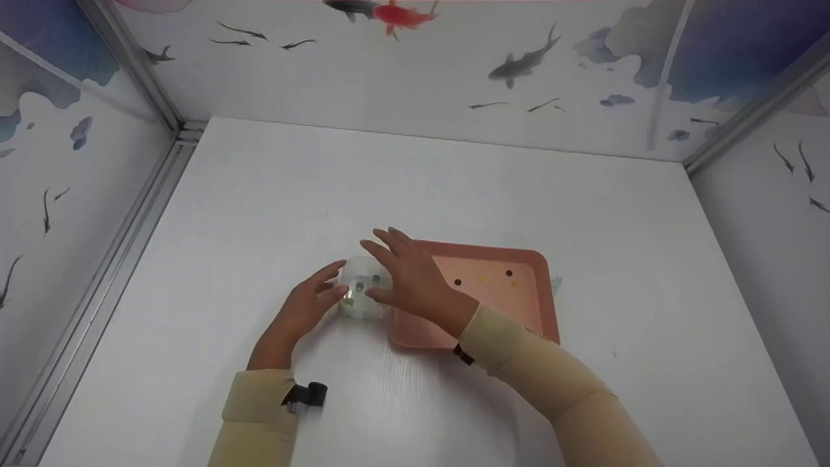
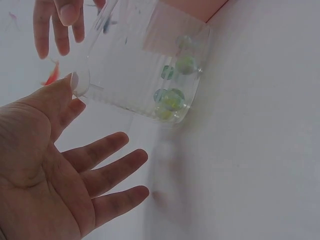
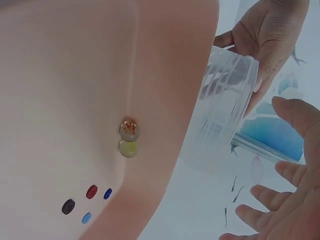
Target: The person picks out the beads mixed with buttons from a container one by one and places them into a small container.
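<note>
A clear plastic container (image 1: 364,308) with several green and yellow glass marbles (image 2: 172,100) inside stands against the left side of a pink tray (image 1: 548,292). My left hand (image 1: 308,305) is at the container's left side, thumb tip right at the rim. Its other fingers (image 2: 117,170) are spread and fairly straight. Over the container's right side and the tray's left edge, my right hand (image 1: 418,279) hovers with fingers extended, holding nothing. The right wrist view shows two glass marbles (image 3: 129,131) and several buttons (image 3: 92,191) in the tray.
A white table (image 1: 324,175) carries the tray and container. Panels printed with fish (image 1: 522,65) enclose its back and sides. A small clear object (image 1: 557,283) lies just beyond the tray's right edge.
</note>
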Demonstrator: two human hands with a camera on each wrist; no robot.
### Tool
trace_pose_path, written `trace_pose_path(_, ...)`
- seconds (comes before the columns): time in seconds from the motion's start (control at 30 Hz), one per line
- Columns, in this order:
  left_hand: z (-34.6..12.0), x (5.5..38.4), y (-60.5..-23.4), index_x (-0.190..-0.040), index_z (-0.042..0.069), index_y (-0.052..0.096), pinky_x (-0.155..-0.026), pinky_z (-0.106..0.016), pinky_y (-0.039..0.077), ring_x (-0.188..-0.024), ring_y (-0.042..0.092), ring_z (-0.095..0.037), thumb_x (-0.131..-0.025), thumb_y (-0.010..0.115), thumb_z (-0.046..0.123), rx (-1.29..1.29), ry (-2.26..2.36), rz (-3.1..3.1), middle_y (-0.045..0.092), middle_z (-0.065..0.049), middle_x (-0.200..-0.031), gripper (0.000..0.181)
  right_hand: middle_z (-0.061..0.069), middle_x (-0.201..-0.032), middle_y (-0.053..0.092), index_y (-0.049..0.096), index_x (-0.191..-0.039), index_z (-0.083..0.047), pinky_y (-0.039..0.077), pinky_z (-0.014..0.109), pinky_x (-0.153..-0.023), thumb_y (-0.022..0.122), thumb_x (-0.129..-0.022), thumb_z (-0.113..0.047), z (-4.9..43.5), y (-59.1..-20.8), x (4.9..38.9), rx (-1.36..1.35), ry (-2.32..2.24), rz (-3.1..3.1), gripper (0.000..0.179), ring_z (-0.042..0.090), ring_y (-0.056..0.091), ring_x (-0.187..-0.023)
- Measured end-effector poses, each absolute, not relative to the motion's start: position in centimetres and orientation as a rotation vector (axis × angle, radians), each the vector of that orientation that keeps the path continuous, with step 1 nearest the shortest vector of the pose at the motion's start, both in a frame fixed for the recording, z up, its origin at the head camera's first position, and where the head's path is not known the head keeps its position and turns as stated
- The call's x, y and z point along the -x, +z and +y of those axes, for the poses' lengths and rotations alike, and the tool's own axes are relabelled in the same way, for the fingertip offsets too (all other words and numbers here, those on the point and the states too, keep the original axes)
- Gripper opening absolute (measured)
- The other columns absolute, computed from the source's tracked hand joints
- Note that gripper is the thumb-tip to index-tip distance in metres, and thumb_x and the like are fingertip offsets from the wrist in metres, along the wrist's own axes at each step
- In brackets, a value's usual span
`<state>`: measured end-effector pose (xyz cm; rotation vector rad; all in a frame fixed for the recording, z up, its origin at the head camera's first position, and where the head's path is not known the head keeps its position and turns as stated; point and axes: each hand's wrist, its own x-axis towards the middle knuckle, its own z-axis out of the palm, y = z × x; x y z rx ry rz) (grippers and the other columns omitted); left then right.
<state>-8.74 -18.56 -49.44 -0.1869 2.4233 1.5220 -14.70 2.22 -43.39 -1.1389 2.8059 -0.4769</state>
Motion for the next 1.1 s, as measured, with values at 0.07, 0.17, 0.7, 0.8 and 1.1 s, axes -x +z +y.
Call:
trace_pose_path(0.07,-18.6,8.7,-49.5,-0.149,0.026,0.038,-0.107,-0.057,0.035,-0.137,0.038,-0.036,-0.098,0.056,0.036,0.192,1.521,2.423,0.038,-0.011,-0.152,0.055,0.006,-0.155,0.032,0.038,-0.148,-0.020,0.029,0.050,-0.113,0.073,-0.085,-0.041,2.4,-43.4,14.7,1.144,-0.476,2.803,0.075,0.028,0.025,-0.145)
trace_pose_path(0.17,-18.6,8.8,-49.6,-0.149,0.028,0.038,-0.107,-0.058,0.034,-0.137,0.038,-0.036,-0.098,0.055,0.038,0.197,1.514,2.427,0.038,-0.010,-0.152,0.055,0.006,-0.155,0.032,0.038,-0.148,-0.020,0.028,0.053,-0.113,0.074,-0.085,-0.040,2.6,-43.3,14.9,1.129,-0.489,2.795,0.075,0.028,0.025,-0.145)
trace_pose_path(0.7,-18.6,8.8,-49.6,-0.149,0.031,0.037,-0.107,-0.057,0.035,-0.138,0.038,-0.035,-0.098,0.056,0.039,0.232,1.502,2.399,0.037,-0.010,-0.153,0.056,0.006,-0.153,0.036,0.040,-0.148,-0.019,0.032,0.050,-0.111,0.074,-0.085,-0.039,3.9,-43.0,15.8,1.079,-0.562,2.796,0.074,0.025,0.032,-0.142)
trace_pose_path(0.8,-18.6,8.8,-49.6,-0.150,0.032,0.036,-0.108,-0.056,0.035,-0.138,0.037,-0.034,-0.097,0.056,0.042,0.232,1.501,2.397,0.036,-0.009,-0.154,0.057,0.006,-0.153,0.036,0.041,-0.148,-0.018,0.032,0.050,-0.111,0.074,-0.085,-0.038,4.2,-43.0,15.9,1.070,-0.578,2.802,0.074,0.025,0.033,-0.141)
trace_pose_path(1.1,-18.6,8.8,-49.6,-0.150,0.032,0.035,-0.108,-0.056,0.034,-0.138,0.038,-0.033,-0.097,0.055,0.043,0.222,1.495,2.397,0.035,-0.007,-0.154,0.058,0.007,-0.150,0.040,0.044,-0.145,-0.016,0.037,0.047,-0.108,0.076,-0.084,-0.032,5.2,-43.3,16.3,1.084,-0.638,2.847,0.070,0.025,0.039,-0.137)
